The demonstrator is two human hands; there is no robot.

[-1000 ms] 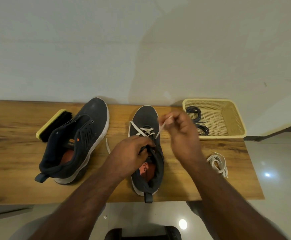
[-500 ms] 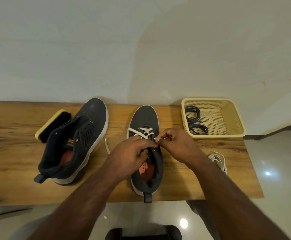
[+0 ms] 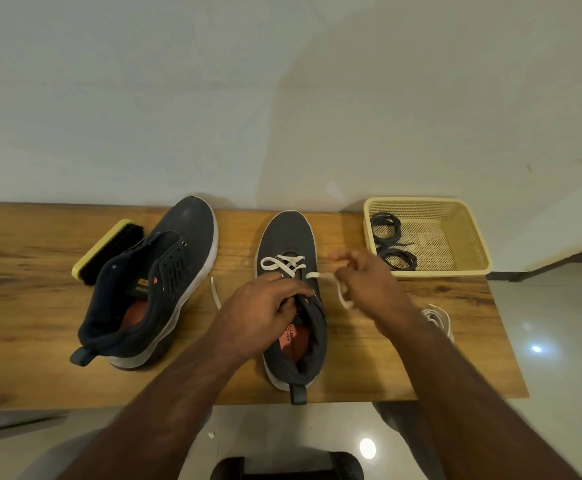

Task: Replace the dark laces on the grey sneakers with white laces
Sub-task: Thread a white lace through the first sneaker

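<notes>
A wooden bench (image 3: 23, 306) with a strong grain runs along a pale wall. At its left lies a shoe brush (image 3: 107, 251) with a yellow back and dark bristles, touching the left sneaker (image 3: 151, 289), which is tipped on its side and has no lace. To the right stands the right sneaker (image 3: 291, 271), upright, toe toward the wall, with a white lace (image 3: 284, 265) crossed through its front eyelets; one end of it trails on the wood between the two shoes. At the far right corner sits a cream plastic basket (image 3: 469, 237). Just in front of it lies a bundled white lace (image 3: 436, 317).
</notes>
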